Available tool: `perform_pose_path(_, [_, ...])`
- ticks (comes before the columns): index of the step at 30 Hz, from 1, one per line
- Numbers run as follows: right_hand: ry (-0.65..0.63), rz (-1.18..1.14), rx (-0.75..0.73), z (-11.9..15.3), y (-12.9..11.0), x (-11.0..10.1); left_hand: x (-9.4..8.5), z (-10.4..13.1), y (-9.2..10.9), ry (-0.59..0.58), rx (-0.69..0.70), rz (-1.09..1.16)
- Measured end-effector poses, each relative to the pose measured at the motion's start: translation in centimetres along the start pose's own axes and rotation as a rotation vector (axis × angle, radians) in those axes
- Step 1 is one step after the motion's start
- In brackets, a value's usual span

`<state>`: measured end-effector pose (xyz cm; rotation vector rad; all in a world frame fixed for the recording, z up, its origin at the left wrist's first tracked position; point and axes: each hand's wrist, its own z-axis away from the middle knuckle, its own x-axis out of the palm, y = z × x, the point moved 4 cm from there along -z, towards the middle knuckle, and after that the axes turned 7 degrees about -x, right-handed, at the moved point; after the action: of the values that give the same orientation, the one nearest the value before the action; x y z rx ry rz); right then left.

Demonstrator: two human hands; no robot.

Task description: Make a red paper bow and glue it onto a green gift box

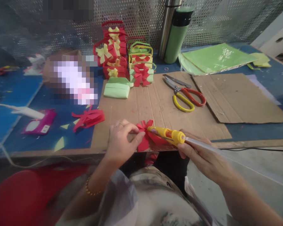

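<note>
The red paper bow [143, 143] lies just to the right of the left hand [122, 141], which pinches its edge, while the right hand [200, 153] grips the yellow hot-glue gun [166, 134].

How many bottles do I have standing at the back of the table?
2: the green bottle with the black neck, and the silver bottle beside it, to its left in the picture, partly covered by it. More could be hidden behind them.
</note>
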<state>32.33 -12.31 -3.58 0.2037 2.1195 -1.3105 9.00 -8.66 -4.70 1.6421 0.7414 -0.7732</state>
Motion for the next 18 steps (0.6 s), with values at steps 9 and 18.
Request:
perform_pose_path(9, [0.012, 0.008, -0.022, 0.02, 0.09, 0.0, 0.7, -0.07, 0.5, 0.054, -0.003, -0.123])
perform_pose_path(18, [0.036, 0.006, -0.036, 0.09, 0.08, -0.39, 0.71, -0.37, 0.54, 0.016, -0.038, -0.122])
